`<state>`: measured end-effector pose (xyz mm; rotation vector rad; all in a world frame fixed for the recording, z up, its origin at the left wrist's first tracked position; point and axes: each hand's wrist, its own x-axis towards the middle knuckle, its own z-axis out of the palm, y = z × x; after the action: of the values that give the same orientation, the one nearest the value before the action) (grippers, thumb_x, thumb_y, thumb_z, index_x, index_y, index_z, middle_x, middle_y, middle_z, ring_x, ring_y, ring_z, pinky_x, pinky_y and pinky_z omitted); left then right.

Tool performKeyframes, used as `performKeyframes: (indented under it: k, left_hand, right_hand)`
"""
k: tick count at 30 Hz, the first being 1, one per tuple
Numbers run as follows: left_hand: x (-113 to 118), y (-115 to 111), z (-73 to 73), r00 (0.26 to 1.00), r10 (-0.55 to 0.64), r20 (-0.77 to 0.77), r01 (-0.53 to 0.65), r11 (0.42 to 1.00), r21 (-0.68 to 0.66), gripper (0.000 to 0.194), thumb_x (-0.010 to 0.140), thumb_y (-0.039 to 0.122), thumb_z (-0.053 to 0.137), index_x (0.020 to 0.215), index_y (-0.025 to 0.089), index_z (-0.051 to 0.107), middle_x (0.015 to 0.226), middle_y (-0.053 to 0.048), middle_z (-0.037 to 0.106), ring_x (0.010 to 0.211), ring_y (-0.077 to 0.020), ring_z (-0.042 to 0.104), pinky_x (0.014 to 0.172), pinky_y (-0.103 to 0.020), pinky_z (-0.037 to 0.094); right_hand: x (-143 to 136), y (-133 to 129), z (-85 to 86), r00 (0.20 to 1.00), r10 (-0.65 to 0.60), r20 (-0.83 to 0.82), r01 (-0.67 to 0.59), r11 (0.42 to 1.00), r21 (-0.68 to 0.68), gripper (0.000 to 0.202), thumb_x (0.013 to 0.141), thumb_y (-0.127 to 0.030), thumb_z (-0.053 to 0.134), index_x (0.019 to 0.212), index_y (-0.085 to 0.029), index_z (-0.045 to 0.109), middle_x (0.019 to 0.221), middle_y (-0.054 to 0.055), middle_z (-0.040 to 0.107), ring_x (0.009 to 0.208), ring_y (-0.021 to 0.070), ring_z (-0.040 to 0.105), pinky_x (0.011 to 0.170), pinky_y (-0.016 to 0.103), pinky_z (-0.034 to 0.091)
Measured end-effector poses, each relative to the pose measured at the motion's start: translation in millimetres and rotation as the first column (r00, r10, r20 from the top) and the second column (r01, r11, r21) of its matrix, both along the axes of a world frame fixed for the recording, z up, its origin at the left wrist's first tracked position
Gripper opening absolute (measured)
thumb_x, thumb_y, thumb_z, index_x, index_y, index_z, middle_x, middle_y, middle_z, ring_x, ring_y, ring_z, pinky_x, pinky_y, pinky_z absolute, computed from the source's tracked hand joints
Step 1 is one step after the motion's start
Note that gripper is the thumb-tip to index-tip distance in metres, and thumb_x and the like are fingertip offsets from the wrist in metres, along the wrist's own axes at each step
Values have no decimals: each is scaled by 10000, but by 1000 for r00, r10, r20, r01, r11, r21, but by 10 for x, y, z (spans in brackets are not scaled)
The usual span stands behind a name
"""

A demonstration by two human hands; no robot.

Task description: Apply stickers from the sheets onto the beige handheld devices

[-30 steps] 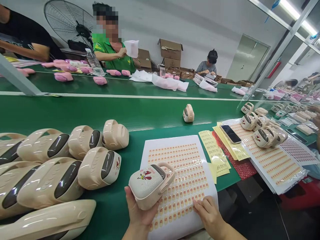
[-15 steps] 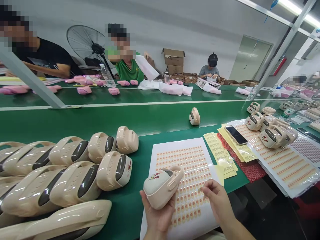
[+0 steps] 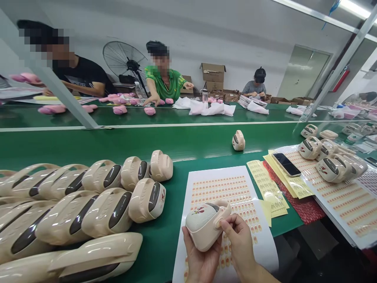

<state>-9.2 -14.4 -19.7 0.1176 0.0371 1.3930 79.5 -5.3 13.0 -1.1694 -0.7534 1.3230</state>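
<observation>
My left hand cups a beige portable speaker from below, tilted above a sticker sheet. The speaker has a pale mesh front with a red floral print, a dark panel and a loop handle. My right hand is closed in a pinch at the handle's lower end. A small oval sticker shows at its fingertips, against the handle; how far it is stuck down is hard to tell. Rows of small orange-and-white stickers cover the sheet, with some bare gaps near my right hand.
Rows of similar speakers stand on the left. One more speaker sits on the green belt. To the right lie yellow label sheets, a phone and more speakers. Co-workers sit across the belt.
My right hand has moved left from above the sheet to the speaker's handle, bringing the small sticker against it. The view has shifted; the co-worker in green has lowered a white sheet.
</observation>
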Motion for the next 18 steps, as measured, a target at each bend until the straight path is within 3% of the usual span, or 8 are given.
performKeyframes:
  k: [6,12,18]
  left_hand:
    - [-10,-3,-10,1000,7,-11,-7,1000,7,400,838,549,377,1068,333,623,1090,36,677,1030,-129,589,902,-207,423]
    - [-38,-5,-39,1000,-4,5,5,999,-53,372,849,524,379,1024,332,645,1014,25,708,993,-137,607,892,-222,433]
    - [7,18,-64,993,3,119,-22,986,163,471,895,497,251,1130,275,593,1139,-28,651,1117,-161,536,953,-262,388]
  right_hand:
    - [67,35,-17,986,62,152,-68,997,35,239,593,-394,705,595,-181,597,554,-33,476,561,121,377,565,253,331]
    - [159,73,100,970,173,172,-175,985,-2,228,581,-376,697,576,-174,591,514,-51,428,525,107,328,533,244,285]
    - [192,92,108,958,212,191,-220,975,19,215,608,-361,676,576,-172,578,521,-51,428,532,105,330,531,240,281]
